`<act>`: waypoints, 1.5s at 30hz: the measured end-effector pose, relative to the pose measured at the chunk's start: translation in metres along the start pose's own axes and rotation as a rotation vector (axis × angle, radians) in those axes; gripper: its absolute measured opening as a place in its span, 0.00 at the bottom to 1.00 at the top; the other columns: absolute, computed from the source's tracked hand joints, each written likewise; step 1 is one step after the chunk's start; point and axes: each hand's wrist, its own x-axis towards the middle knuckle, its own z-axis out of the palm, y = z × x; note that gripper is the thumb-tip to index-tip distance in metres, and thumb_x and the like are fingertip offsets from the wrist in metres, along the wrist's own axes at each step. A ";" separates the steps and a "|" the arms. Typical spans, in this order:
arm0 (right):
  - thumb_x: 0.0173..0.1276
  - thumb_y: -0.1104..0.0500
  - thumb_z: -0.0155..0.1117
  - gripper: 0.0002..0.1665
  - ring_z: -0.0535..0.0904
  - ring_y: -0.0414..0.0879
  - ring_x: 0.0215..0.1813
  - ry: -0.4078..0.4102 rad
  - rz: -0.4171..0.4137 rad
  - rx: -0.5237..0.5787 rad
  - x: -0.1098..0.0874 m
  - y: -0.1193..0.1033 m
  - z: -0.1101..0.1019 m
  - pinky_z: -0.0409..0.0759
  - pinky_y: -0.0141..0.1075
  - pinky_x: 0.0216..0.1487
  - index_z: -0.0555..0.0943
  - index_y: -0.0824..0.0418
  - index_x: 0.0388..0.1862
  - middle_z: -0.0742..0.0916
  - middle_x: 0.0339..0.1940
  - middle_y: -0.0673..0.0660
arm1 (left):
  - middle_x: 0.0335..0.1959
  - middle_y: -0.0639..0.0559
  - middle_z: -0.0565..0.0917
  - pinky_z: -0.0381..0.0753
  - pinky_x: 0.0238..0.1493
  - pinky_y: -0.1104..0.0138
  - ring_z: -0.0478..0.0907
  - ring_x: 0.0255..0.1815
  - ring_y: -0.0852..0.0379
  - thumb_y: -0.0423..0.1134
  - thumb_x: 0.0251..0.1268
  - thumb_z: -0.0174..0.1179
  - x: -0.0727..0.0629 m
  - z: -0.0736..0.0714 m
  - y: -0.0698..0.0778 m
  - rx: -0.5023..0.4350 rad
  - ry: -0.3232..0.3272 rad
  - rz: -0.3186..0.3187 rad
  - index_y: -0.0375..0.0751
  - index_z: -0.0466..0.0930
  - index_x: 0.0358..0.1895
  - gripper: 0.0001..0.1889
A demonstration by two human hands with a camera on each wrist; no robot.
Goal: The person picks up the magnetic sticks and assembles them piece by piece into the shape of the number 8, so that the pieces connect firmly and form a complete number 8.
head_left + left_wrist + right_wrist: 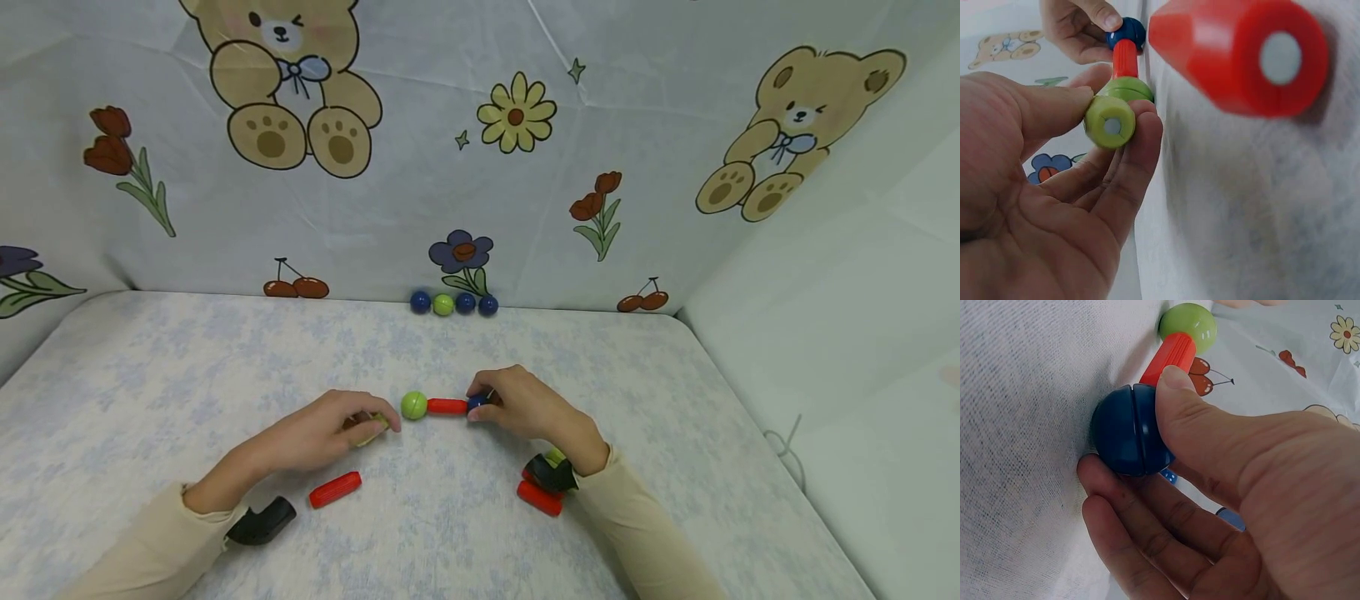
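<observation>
My left hand [330, 429] pinches a short green rod [1110, 122] between thumb and fingers. Its near end shows a round grey inset in the left wrist view. Just right of those fingertips is a green ball [414, 406], joined in a line to a red rod [447, 407] and a dark blue ball [1129, 431]. Thumb and fingers of my right hand [525, 404] hold the blue ball at the right end of that line. From the left wrist, the green rod overlaps the green ball.
Near my left forearm lies a loose red rod [335, 489]. Under my right wrist are another red rod [540, 497] and part of a green piece [555, 456]. A row of blue balls [420, 302] and one green ball [443, 304] stands along the table's back edge.
</observation>
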 end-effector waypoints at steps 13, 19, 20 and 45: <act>0.72 0.55 0.71 0.13 0.79 0.39 0.40 -0.002 0.005 -0.004 0.001 0.000 0.000 0.80 0.33 0.45 0.85 0.60 0.50 0.89 0.42 0.51 | 0.44 0.48 0.76 0.73 0.36 0.68 0.72 0.35 0.59 0.34 0.80 0.54 0.001 0.008 0.004 -0.100 -0.070 -0.062 0.41 0.77 0.65 0.16; 0.72 0.55 0.71 0.13 0.80 0.39 0.40 -0.004 -0.005 -0.006 0.000 0.000 -0.001 0.79 0.32 0.44 0.85 0.61 0.50 0.89 0.41 0.51 | 0.45 0.46 0.80 0.76 0.40 0.68 0.79 0.40 0.55 0.35 0.79 0.56 0.004 0.012 0.005 -0.161 -0.096 -0.084 0.40 0.75 0.67 0.18; 0.72 0.55 0.71 0.13 0.80 0.39 0.40 -0.005 -0.006 -0.006 0.000 0.000 -0.001 0.79 0.32 0.44 0.85 0.61 0.50 0.89 0.41 0.51 | 0.45 0.47 0.81 0.76 0.41 0.68 0.80 0.41 0.54 0.35 0.79 0.57 0.005 0.013 0.006 -0.172 -0.094 -0.086 0.39 0.75 0.67 0.18; 0.72 0.56 0.71 0.12 0.78 0.40 0.37 0.004 -0.024 -0.016 0.001 -0.001 0.001 0.79 0.32 0.42 0.85 0.59 0.50 0.88 0.40 0.51 | 0.43 0.47 0.86 0.83 0.42 0.67 0.85 0.39 0.54 0.39 0.77 0.61 0.009 0.024 0.003 -0.247 -0.041 -0.110 0.36 0.77 0.64 0.18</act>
